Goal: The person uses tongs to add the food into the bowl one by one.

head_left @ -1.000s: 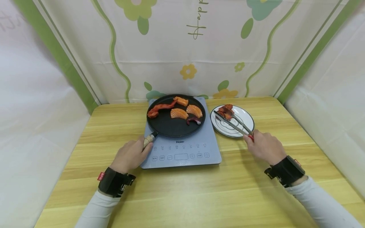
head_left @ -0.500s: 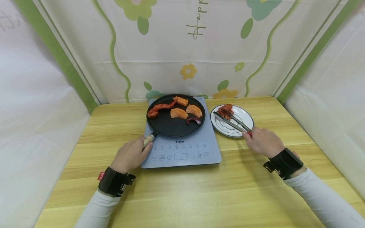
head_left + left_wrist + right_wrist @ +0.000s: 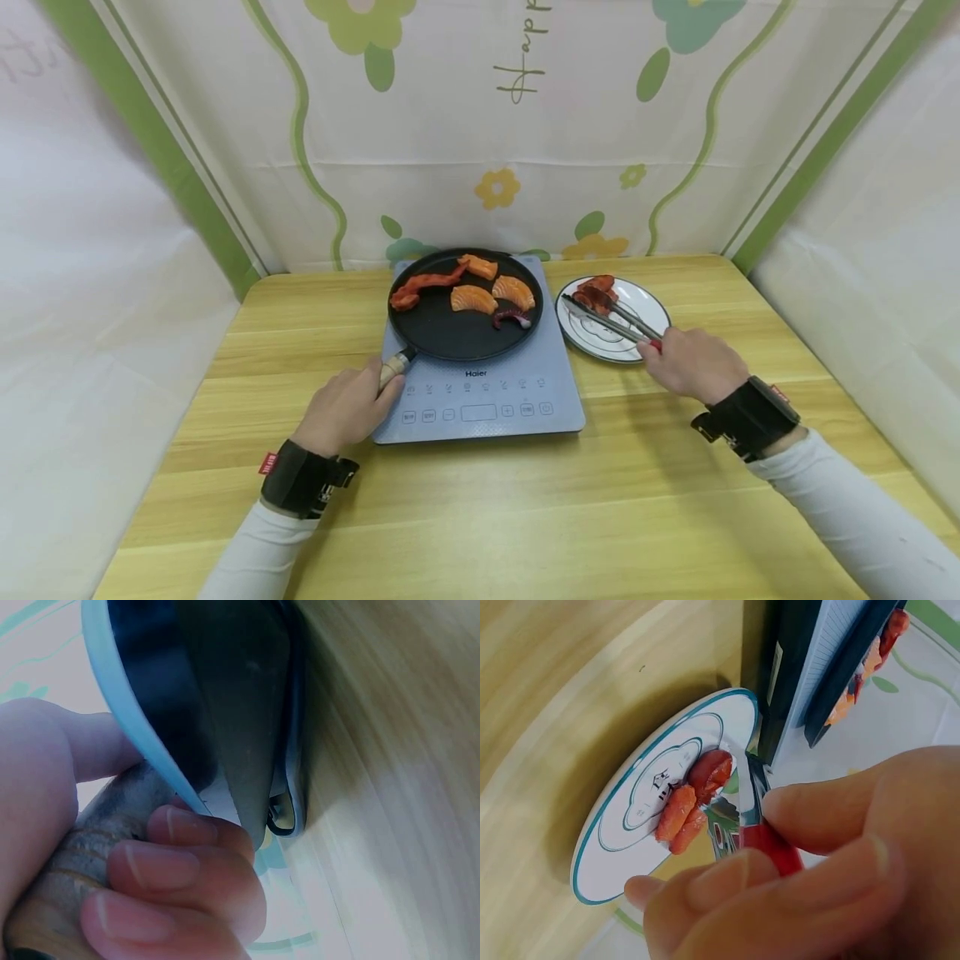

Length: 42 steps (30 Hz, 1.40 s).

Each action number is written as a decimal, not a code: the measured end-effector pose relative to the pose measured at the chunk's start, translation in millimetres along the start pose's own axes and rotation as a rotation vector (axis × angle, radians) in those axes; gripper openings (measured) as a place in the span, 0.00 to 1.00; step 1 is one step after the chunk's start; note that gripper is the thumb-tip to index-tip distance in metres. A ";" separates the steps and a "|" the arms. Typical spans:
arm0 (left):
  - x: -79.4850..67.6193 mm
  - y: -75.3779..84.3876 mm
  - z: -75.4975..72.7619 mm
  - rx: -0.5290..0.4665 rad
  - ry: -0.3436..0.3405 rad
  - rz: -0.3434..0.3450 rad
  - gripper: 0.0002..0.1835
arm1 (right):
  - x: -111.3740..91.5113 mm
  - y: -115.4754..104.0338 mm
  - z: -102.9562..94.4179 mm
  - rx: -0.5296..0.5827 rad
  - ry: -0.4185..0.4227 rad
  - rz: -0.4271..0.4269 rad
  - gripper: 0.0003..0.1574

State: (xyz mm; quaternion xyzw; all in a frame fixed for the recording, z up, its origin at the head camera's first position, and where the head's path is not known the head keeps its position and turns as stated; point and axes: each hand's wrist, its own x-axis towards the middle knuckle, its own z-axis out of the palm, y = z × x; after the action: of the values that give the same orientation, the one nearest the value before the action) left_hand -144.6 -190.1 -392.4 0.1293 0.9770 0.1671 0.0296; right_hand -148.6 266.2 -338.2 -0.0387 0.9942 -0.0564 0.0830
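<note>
My left hand (image 3: 347,410) grips the wooden handle (image 3: 392,368) of a black frying pan (image 3: 442,340), its fingers curled round it in the left wrist view. In the pan lie a long reddish meat piece (image 3: 427,283), several orange salmon pieces (image 3: 472,299) and a small purple octopus tentacle (image 3: 513,318). My right hand (image 3: 696,365) holds metal tongs (image 3: 611,323) with red grips (image 3: 771,849). The tongs' tips reach over a white plate (image 3: 645,310), one on either side of the reddish-brown meat pieces (image 3: 596,293) there.
Under the pan is a pale blue Haier induction cooker (image 3: 480,427) with touch keys along its front. The plate stands just right of it on the wooden table (image 3: 480,517). A flowered fabric wall (image 3: 420,150) rises behind the table, with white fabric at both sides.
My right hand and the tongs have shifted slightly to the left and away from me over the plate. The left hand and the pan stay in place.
</note>
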 end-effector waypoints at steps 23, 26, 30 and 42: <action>-0.7 0.4 -1.0 0.007 -0.001 -0.006 0.31 | 8.8 -3.5 6.0 0.028 -0.042 -0.021 0.30; -0.6 1.1 -1.2 0.008 -0.003 -0.003 0.31 | 6.9 -4.4 9.3 0.060 -0.058 -0.021 0.29; -0.4 1.6 -0.3 -0.003 -0.007 -0.001 0.29 | 3.0 -5.5 15.8 0.106 -0.074 -0.012 0.29; -0.7 1.3 -0.2 0.006 0.002 0.004 0.31 | 1.4 -9.6 31.3 0.191 -0.041 0.013 0.29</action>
State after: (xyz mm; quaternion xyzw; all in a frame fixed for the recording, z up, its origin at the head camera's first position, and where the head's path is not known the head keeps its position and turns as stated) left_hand -143.6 -189.1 -391.8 0.1309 0.9773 0.1643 0.0277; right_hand -144.1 253.3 -368.0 -0.0255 0.9826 -0.1496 0.1070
